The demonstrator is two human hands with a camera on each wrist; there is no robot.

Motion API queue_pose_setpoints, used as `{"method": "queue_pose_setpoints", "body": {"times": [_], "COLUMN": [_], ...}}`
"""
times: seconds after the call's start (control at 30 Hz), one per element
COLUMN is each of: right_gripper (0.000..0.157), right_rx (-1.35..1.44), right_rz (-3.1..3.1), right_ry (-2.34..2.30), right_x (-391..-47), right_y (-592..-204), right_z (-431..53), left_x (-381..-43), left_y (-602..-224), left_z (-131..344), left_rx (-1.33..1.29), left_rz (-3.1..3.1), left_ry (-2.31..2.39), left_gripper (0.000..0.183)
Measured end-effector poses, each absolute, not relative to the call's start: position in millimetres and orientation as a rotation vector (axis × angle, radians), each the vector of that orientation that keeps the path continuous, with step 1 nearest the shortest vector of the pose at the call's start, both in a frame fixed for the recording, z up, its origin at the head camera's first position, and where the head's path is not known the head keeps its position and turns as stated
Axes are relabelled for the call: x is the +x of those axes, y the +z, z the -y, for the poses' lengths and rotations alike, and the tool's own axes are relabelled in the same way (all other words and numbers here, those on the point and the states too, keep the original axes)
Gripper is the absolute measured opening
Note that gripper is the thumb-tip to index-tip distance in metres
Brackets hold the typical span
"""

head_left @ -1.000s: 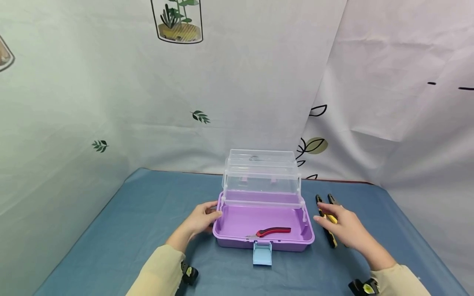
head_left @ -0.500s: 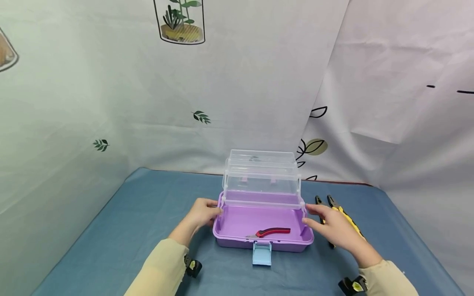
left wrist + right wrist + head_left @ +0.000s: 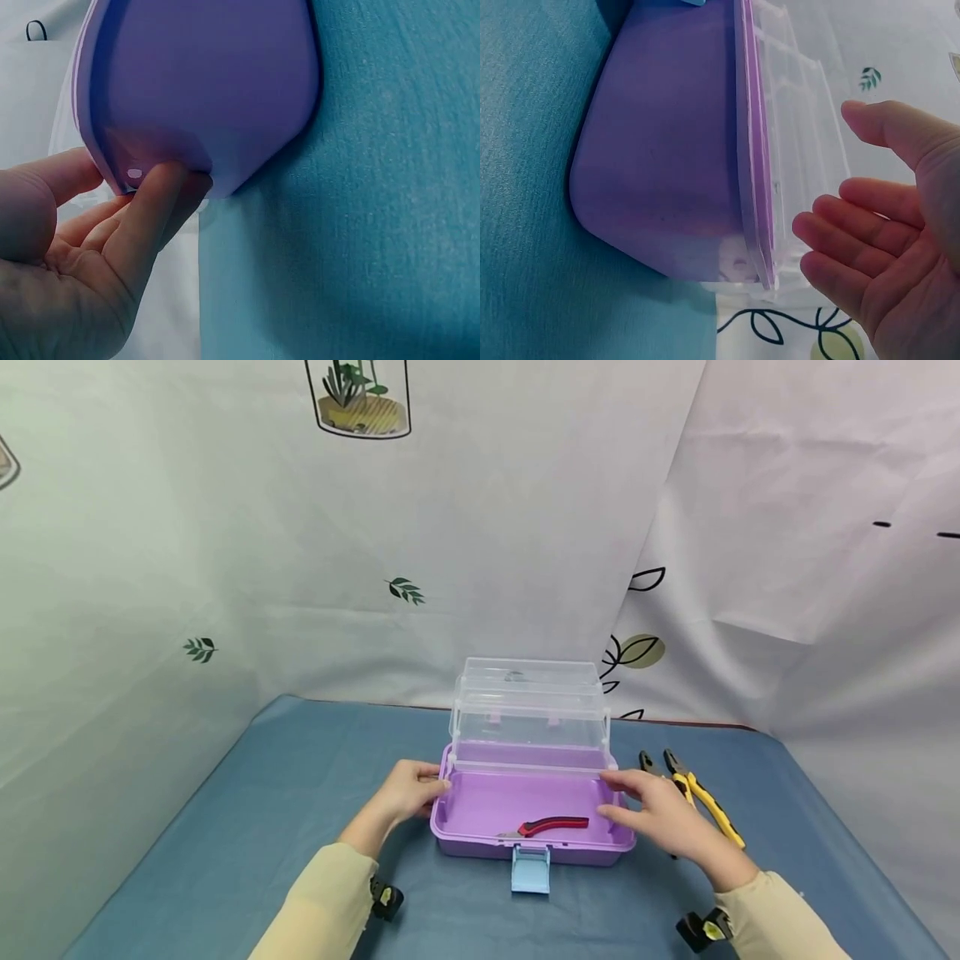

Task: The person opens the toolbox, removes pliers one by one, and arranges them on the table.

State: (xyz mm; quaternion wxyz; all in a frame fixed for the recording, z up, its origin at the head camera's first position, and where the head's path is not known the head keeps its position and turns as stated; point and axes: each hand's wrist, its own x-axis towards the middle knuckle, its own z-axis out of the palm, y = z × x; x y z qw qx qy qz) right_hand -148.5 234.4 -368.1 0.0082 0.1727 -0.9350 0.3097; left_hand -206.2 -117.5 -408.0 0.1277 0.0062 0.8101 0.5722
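Observation:
A purple plastic toolbox (image 3: 480,847) stands on the table, its clear lid (image 3: 532,731) raised at the back and its pale blue latch (image 3: 531,872) hanging down in front. Inside lie small pliers (image 3: 558,822) with red and black handles. My left hand (image 3: 402,792) pinches the box's left rim, thumb on top and fingers against the outer wall, as the left wrist view confirms. Over the right rim hovers my right hand (image 3: 663,814), fingers extended and holding nothing; in the right wrist view it is apart from the box wall (image 3: 660,142).
Right of the box lie yellow-and-black pliers (image 3: 712,810) and a second dark-jawed tool (image 3: 648,764), partly hidden behind my right hand. Blue cloth (image 3: 322,752) covers the table. A white patterned curtain (image 3: 510,527) hangs close behind the lid.
My right hand has moved left, from above the yellow-handled pliers to over the box's right rim, uncovering more of those pliers. My left hand keeps its hold on the box.

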Motion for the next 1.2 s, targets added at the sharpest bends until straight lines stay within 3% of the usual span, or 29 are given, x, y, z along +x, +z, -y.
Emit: {"method": "queue_pose_setpoints", "body": {"times": [0.53, 1.2], "right_gripper": [0.045, 0.039], "right_rx": [0.918, 0.862], "right_rz": [3.020, 3.251], "right_ry": [0.794, 0.665], "right_x": [-169, -180], "right_y": [-380, -386], "right_z": [-210, -193], "left_x": [-205, -205], "left_y": [-407, -404], "left_z": [115, 114], "left_rx": [0.005, 0.021], "left_rz": [-2.399, -2.428], "left_ry": [1.605, 1.557], "left_gripper": [0.038, 0.037]}}
